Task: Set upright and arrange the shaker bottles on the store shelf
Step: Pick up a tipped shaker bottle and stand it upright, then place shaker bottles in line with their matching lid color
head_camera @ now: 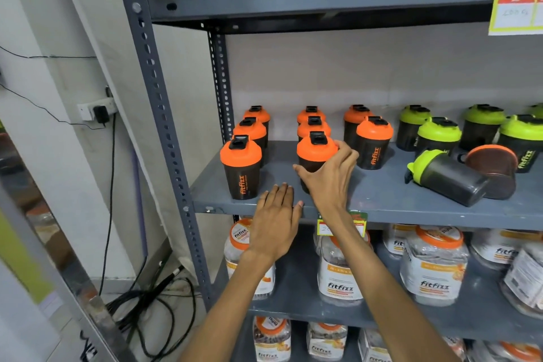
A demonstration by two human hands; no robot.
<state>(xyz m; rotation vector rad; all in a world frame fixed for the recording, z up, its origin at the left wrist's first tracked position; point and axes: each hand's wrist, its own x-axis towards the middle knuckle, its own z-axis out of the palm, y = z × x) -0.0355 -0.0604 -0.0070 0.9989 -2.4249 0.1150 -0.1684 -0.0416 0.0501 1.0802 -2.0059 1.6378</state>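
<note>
Black shaker bottles with orange lids stand upright in rows on the grey shelf (382, 203). My right hand (329, 176) wraps around the front orange-lidded bottle (316, 150) of the middle row. My left hand (276, 220) lies flat on the shelf's front edge with fingers apart, holding nothing, just right of the front left orange bottle (241, 169). Further right stand several green-lidded bottles (439, 135). One green-lidded bottle (446, 176) lies on its side, and an orange-lidded one (493, 172) lies behind it with its base toward me.
A perforated steel post (164, 114) frames the shelf's left side. Clear jars with orange lids (340, 270) fill the shelves below, wrapped jars the shelf above. A price tag (517, 3) hangs at the upper right. Cables and a wall socket (97, 110) are on the left.
</note>
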